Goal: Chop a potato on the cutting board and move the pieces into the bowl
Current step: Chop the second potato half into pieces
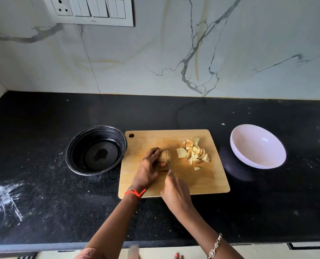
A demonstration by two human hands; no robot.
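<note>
Just below the centre of the frame I see my left hand (149,166) curled over the potato (167,156), pinning it to the wooden cutting board (207,182). My right hand (176,191), just right of it and lower, is wrapped around the handle of a knife (168,161); the thin blade stands edge-down across the potato's exposed right end. A red thread (135,193) circles the left wrist and a bracelet (215,245) the right. To the right on the board lies a heap of cut potato pieces (194,152), with one piece apart below it. Off the board, a white bowl (258,146) sits tilted at centre right of the frame on the black desk (43,212), and a black round container (96,149) sits at centre left, just beside the board.
</note>
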